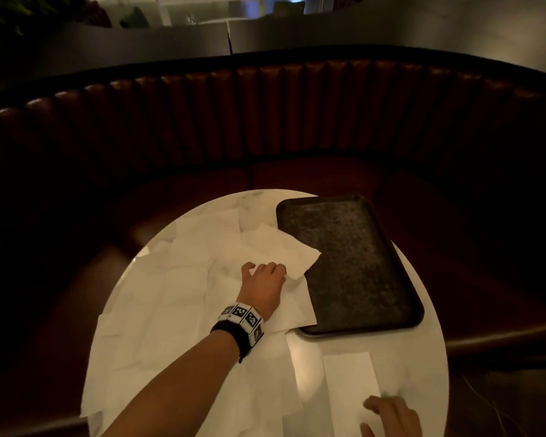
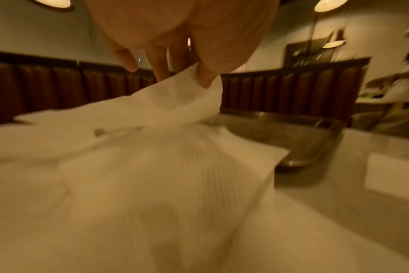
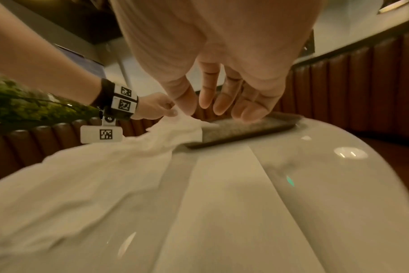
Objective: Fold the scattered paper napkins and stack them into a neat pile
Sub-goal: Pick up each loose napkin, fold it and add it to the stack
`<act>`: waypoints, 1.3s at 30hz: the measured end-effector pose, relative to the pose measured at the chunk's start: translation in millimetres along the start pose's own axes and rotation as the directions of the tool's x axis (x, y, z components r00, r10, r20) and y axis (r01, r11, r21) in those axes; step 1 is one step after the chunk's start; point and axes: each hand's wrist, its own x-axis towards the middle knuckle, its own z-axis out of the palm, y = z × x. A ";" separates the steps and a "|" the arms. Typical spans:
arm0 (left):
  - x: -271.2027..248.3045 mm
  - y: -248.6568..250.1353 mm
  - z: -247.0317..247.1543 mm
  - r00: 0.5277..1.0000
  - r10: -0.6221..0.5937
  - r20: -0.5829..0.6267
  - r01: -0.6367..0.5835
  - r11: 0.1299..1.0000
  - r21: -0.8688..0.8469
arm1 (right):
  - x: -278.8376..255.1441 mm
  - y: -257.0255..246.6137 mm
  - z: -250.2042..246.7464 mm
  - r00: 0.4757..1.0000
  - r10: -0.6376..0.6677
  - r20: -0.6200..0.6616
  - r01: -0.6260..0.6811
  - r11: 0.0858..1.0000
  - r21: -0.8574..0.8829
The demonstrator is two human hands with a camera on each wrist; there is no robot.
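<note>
Left hand: my left hand (image 1: 263, 283) pinches a corner of a white unfolded paper napkin (image 1: 278, 247), thumb and fingers (image 2: 161, 64) closed on its lifted edge.
Napkin: it lies atop the scattered white paper napkins (image 1: 158, 298), its far corner overlapping the dark rectangular plastic tray (image 1: 353, 266).
Right hand: my right hand (image 1: 391, 416) hangs open, fingers (image 3: 205, 86) loosely spread, holding nothing, over the near end of a folded white napkin strip (image 1: 350, 378).
Table: round white marble table (image 1: 423, 357).

Dim room, curved brown booth (image 1: 265, 115)
</note>
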 end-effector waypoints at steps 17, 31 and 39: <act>-172.9 -54.3 -202.2 0.912 0.024 -0.409 -0.246 0.830 -0.501 | 35.8 -206.9 -46.3 0.873 -0.456 0.174 0.362 0.845 0.394; -236.2 -31.4 -120.1 0.927 0.011 0.375 0.325 -0.525 -0.787 | -17.8 -212.8 -95.4 0.937 -0.035 0.347 -0.298 0.433 0.850; -239.3 -43.1 -167.6 0.994 -0.096 0.055 0.038 -0.172 -0.984 | -30.5 -183.3 -109.8 0.971 -0.001 0.237 -0.184 0.625 0.758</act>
